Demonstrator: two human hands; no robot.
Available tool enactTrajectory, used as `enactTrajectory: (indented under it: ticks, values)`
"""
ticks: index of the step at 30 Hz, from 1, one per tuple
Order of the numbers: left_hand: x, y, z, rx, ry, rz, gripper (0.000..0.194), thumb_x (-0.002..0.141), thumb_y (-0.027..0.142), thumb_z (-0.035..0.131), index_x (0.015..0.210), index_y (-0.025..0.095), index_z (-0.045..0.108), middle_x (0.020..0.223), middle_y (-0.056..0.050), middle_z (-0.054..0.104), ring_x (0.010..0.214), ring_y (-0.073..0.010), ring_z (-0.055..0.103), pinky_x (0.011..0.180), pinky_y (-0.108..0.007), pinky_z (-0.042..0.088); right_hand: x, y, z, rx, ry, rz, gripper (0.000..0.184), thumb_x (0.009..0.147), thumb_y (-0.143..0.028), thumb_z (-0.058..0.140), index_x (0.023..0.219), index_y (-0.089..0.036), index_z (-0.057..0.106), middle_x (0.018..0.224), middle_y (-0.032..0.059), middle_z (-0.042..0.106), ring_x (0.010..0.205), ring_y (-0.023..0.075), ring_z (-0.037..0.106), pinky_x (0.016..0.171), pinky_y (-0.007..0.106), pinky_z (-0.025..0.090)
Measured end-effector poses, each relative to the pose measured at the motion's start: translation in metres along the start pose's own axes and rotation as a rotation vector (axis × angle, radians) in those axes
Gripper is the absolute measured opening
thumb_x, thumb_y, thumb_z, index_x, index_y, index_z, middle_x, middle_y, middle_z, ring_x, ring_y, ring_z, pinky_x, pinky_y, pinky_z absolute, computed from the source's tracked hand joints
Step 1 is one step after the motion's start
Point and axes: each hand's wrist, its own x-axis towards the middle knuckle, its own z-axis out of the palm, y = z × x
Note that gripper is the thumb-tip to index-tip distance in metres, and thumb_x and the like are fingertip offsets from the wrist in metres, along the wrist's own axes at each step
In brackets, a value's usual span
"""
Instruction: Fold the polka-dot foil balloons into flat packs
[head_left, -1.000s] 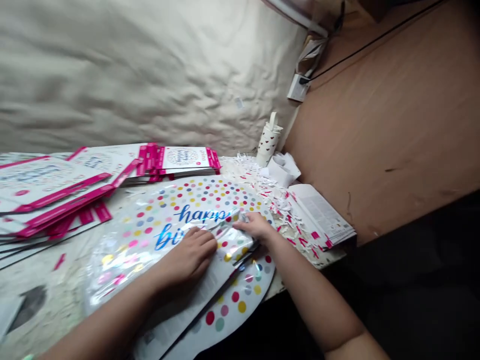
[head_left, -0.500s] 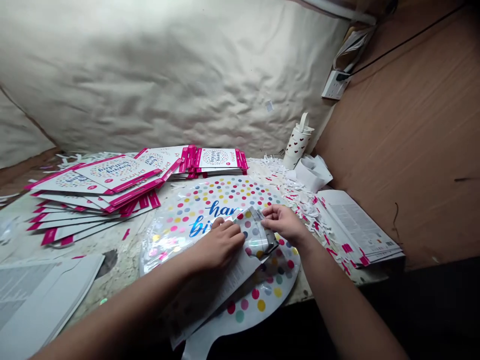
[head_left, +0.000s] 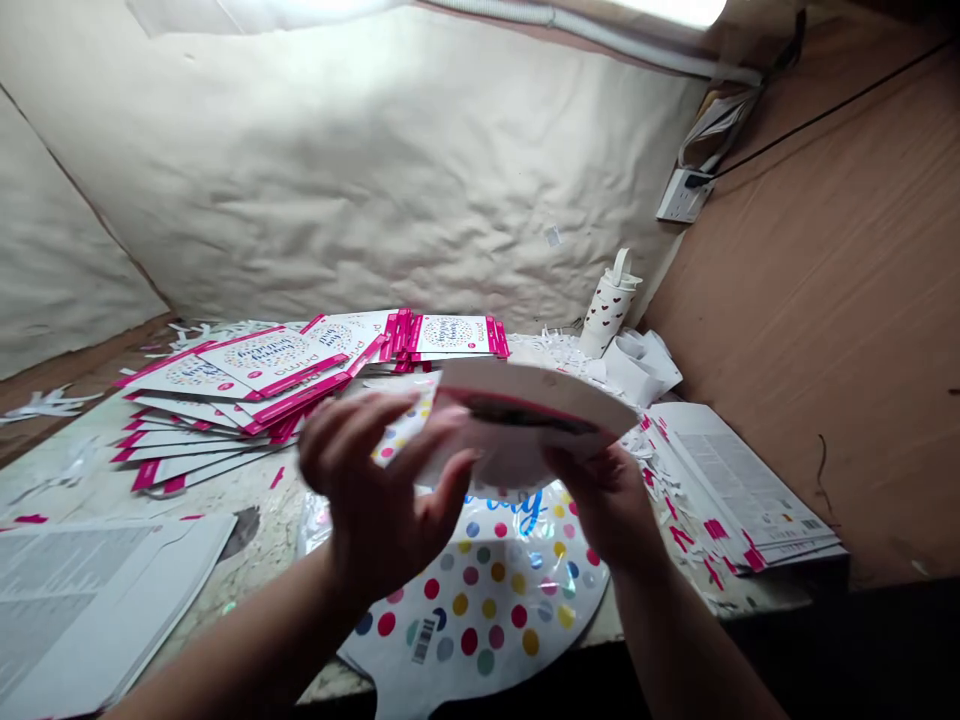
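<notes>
My right hand [head_left: 611,505] grips the right end of a white card envelope [head_left: 510,445], its fingers mostly hidden. The envelope is raised above the table, its mouth towards me and gaping, with a pink line and a dark gap along it. My left hand [head_left: 382,490] is at the envelope's left end with fingers spread and blurred; whether the index finger touches it I cannot tell. Below both hands lies a flat polka-dot foil balloon [head_left: 480,590] with blue lettering, a barcode label and a tail at the near edge. The envelope covers its upper part.
White and pink printed envelopes [head_left: 247,375] are piled at the back left. Flat printed sheets [head_left: 90,600] lie at the near left, more printed card [head_left: 742,480] at the right. A heart-patterned bottle [head_left: 611,305], a white paper roll [head_left: 641,365] and paper scraps [head_left: 679,540] are nearby.
The envelope, earlier low over the balloon with dotted foil at its mouth, has been lifted and turned towards me. My left hand has come off its face and spread. The view has shifted.
</notes>
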Motion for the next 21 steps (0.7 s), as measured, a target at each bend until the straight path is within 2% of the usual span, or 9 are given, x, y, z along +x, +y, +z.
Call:
enactTrajectory:
  ticks: [1, 3, 5, 6, 10, 12, 15, 19, 21]
  values:
    - [-0.005, 0.001, 0.0, -0.058, -0.007, -0.101, 0.049, 0.082, 0.034, 0.053, 0.126, 0.034, 0.03, 0.125, -0.008, 0.04, 0.122, -0.0325, 0.03, 0.098, -0.055, 0.028, 0.001, 0.0, -0.001, 0.02, 0.013, -0.008, 0.027, 0.077, -0.036, 0.063, 0.1, -0.021, 0.064, 0.101, 0.0058, 0.068, 0.1, 0.025, 0.06, 0.088, 0.039, 0.047]
    - [-0.018, 0.001, 0.006, -0.312, -0.199, -0.222, 0.059, 0.085, 0.035, 0.047, 0.135, 0.029, 0.016, 0.128, -0.011, 0.038, 0.123, -0.0312, 0.034, 0.096, -0.052, 0.036, 0.002, 0.003, -0.002, 0.049, -0.067, 0.016, 0.034, 0.074, -0.036, 0.066, 0.104, -0.022, 0.061, 0.105, 0.0061, 0.067, 0.102, 0.0259, 0.059, 0.089, 0.04, 0.047]
    - [-0.033, 0.001, 0.019, -0.575, -0.392, -0.263, 0.059, 0.085, 0.032, 0.045, 0.135, 0.025, 0.015, 0.126, -0.012, 0.042, 0.119, -0.0283, 0.042, 0.092, -0.047, 0.042, 0.004, 0.011, -0.004, 0.02, -0.166, 0.061, 0.041, 0.07, -0.036, 0.069, 0.108, -0.022, 0.059, 0.108, 0.0058, 0.065, 0.103, 0.0257, 0.059, 0.089, 0.039, 0.047]
    - [-0.039, 0.0, 0.025, -0.662, -0.423, -0.285, 0.059, 0.085, 0.031, 0.046, 0.135, 0.024, 0.017, 0.125, -0.012, 0.043, 0.118, -0.0277, 0.043, 0.092, -0.046, 0.043, 0.004, 0.014, -0.004, -0.002, -0.186, 0.074, 0.045, 0.069, -0.036, 0.071, 0.109, -0.023, 0.058, 0.109, 0.0055, 0.065, 0.103, 0.0255, 0.059, 0.089, 0.039, 0.047]
    - [-0.048, 0.001, 0.038, -0.781, -0.352, -0.433, 0.057, 0.081, 0.028, 0.055, 0.13, 0.024, 0.026, 0.13, -0.012, 0.04, 0.127, -0.0288, 0.033, 0.101, -0.048, 0.035, 0.002, 0.025, -0.004, 0.002, -0.162, 0.097, 0.049, 0.068, -0.035, 0.072, 0.112, -0.023, 0.054, 0.105, 0.0054, 0.066, 0.103, 0.025, 0.059, 0.087, 0.038, 0.049]
    - [-0.044, 0.003, 0.034, -0.854, -0.355, -0.495, 0.052, 0.08, 0.026, 0.058, 0.125, 0.024, 0.034, 0.129, -0.011, 0.043, 0.123, -0.0271, 0.039, 0.1, -0.046, 0.037, -0.001, 0.025, -0.005, 0.021, -0.136, 0.099, 0.045, 0.067, -0.035, 0.073, 0.107, -0.023, 0.056, 0.103, 0.0053, 0.066, 0.1, 0.0247, 0.06, 0.085, 0.038, 0.049]
    - [-0.039, 0.007, 0.021, -1.094, -0.373, -0.653, 0.047, 0.076, 0.026, 0.064, 0.118, 0.023, 0.043, 0.117, -0.008, 0.056, 0.107, -0.0243, 0.054, 0.089, -0.04, 0.046, -0.007, 0.02, -0.009, -0.024, -0.119, 0.116, 0.041, 0.066, -0.034, 0.074, 0.102, -0.023, 0.059, 0.099, 0.0061, 0.068, 0.092, 0.0245, 0.063, 0.079, 0.036, 0.052]
    - [-0.041, 0.005, 0.012, -1.386, -0.573, -0.931, 0.03, 0.068, 0.028, 0.071, 0.093, 0.013, 0.062, 0.088, -0.006, 0.067, 0.091, -0.0224, 0.062, 0.081, -0.032, 0.048, 0.007, 0.026, -0.021, -0.011, -0.161, 0.172, 0.038, 0.07, -0.037, 0.071, 0.104, -0.023, 0.06, 0.095, 0.0065, 0.068, 0.086, 0.0234, 0.063, 0.075, 0.034, 0.052]
    - [-0.052, 0.0, 0.016, -1.424, -0.641, -1.099, 0.028, 0.064, 0.032, 0.072, 0.081, 0.011, 0.064, 0.071, -0.003, 0.065, 0.072, -0.0163, 0.062, 0.067, -0.025, 0.048, 0.02, 0.036, -0.023, -0.07, -0.247, 0.257, 0.032, 0.078, -0.044, 0.06, 0.097, -0.019, 0.063, 0.089, 0.0073, 0.068, 0.083, 0.0227, 0.063, 0.072, 0.033, 0.052]
